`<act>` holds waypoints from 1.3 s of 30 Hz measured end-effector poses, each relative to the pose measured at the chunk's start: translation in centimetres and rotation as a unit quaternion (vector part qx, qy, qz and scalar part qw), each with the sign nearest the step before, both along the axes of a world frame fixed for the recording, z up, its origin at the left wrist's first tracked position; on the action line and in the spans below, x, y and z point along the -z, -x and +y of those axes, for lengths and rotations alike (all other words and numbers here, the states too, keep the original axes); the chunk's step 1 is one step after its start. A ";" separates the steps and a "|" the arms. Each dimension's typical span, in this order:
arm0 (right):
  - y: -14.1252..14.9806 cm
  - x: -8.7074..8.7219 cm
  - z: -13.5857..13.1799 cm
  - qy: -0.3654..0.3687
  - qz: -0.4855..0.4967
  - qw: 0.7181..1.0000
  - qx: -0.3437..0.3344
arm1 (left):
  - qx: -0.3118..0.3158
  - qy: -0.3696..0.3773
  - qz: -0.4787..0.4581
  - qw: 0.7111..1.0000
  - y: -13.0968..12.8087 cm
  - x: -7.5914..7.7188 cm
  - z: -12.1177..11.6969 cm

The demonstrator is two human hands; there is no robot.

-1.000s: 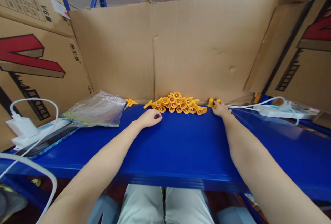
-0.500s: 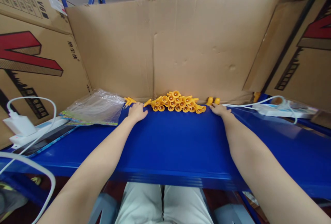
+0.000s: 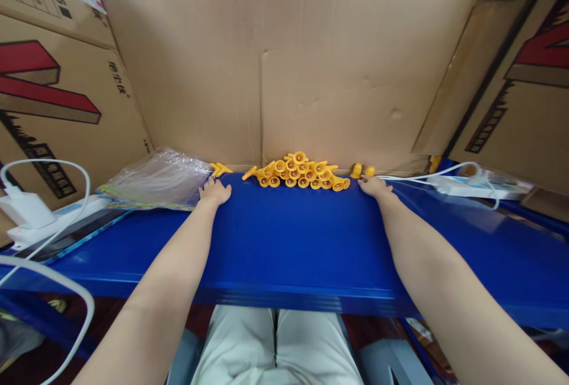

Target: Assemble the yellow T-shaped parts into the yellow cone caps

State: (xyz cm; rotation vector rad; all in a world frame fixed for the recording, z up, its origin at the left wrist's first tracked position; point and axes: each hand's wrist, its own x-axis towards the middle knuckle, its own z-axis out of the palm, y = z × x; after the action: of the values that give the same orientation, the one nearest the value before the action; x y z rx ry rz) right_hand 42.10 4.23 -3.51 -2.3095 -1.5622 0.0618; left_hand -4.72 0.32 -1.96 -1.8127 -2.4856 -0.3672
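Observation:
A pile of several small orange plastic pieces (image 3: pixel 299 173) lies against the cardboard wall at the back of the blue shelf (image 3: pixel 293 242). My left hand (image 3: pixel 215 190) rests on the shelf with fingers stretched toward two loose orange pieces (image 3: pixel 219 168) left of the pile, holding nothing. My right hand (image 3: pixel 372 185) lies flat at the pile's right end, its fingertips by two more loose orange pieces (image 3: pixel 362 170).
A clear plastic bag (image 3: pixel 155 178) lies left of my left hand. A white charger (image 3: pixel 24 210), cable and power strip sit at far left. Another white power strip (image 3: pixel 471 185) with cable lies at right. Cardboard sheets (image 3: pixel 347 76) wall the shelf behind and beside.
My left hand has slid left from the pile's near edge to the loose pieces by the bag. My right hand stayed near the right end, drawn slightly back from the two pieces.

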 end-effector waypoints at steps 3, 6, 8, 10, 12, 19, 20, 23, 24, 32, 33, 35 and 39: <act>0.0 0.0 0.0 0.003 0.000 1.000 -0.001 | -0.011 -0.002 0.004 1.000 0.1 0.0 0.0; -0.1 0.0 0.0 -0.002 0.005 1.000 -0.001 | 0.003 -0.018 0.012 1.000 0.1 -0.1 0.0; 0.0 -0.1 0.0 -0.004 0.009 1.000 0.001 | 0.008 -0.023 0.018 1.000 0.0 -0.2 0.0; 0.1 -0.1 -0.1 -0.004 0.010 1.000 0.004 | 0.014 -0.017 0.025 0.999 -0.2 -0.3 -0.2; 0.1 -0.1 -0.1 -0.002 0.008 1.000 0.005 | 0.025 -0.012 0.032 0.999 -0.5 -0.5 -0.3; 0.5 -0.2 -0.6 0.014 -0.001 1.000 -0.011 | 0.072 -0.022 0.052 0.996 -1.5 -1.2 -0.7; 0.6 -0.3 -0.7 0.023 0.000 1.000 -0.011 | 0.076 -0.023 0.056 0.995 -1.5 -1.2 -0.7; 0.6 -0.5 -1.0 0.048 0.007 0.999 -0.010 | 0.083 -0.028 0.067 0.994 -1.7 -1.3 -0.7; 0.6 -0.6 -1.1 0.053 0.008 0.998 -0.012 | 0.085 -0.028 0.069 0.994 -1.7 -1.4 -0.7; 0.2 -0.2 -2.8 0.048 0.003 0.998 -0.032 | 0.124 -0.019 0.101 0.987 -2.4 -1.8 -0.7; 0.2 -0.2 -3.0 0.039 0.002 0.999 -0.034 | 0.132 -0.021 0.103 0.986 -2.5 -1.9 -0.8; 0.4 -0.1 -3.5 0.021 -0.005 0.999 -0.035 | 0.148 -0.031 0.088 0.985 -2.9 -2.0 -0.8; 0.4 -0.2 -4.1 -0.028 -0.010 0.999 -0.030 | 0.178 -0.052 -0.022 0.982 -3.6 -2.2 -0.8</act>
State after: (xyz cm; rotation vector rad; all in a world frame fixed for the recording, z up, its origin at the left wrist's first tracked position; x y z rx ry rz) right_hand 41.66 0.17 -3.34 -2.2279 -1.6220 0.0098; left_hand -1.11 -0.49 0.28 -2.2234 -2.1123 -0.5458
